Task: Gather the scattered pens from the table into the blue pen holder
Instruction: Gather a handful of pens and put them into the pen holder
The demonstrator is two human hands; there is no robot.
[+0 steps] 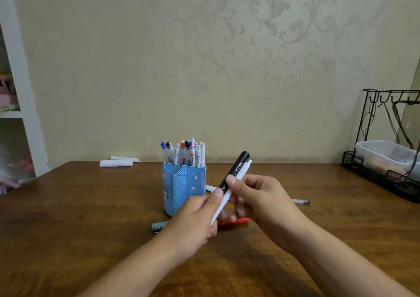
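Note:
The blue pen holder [181, 187] stands mid-table with several pens upright in its back compartments. Just in front of it and to its right, both hands grip a tilted bundle: a black marker [237, 168] and a white pen [229, 193] side by side. My left hand [193, 219] pinches the lower part, my right hand [259, 196] the middle. On the table lie a red pen [234, 221] under my hands, a teal pen [159, 226] at the left, a clear pen [301, 201] at the right, and a white pen tip [210, 188] beside the holder.
Two white rolled items [117, 162] lie at the table's back left. A black wire rack [386, 160] with a clear plastic tub stands at the right edge. A white shelf [20, 106] is at the far left. A wallpapered wall runs behind the table.

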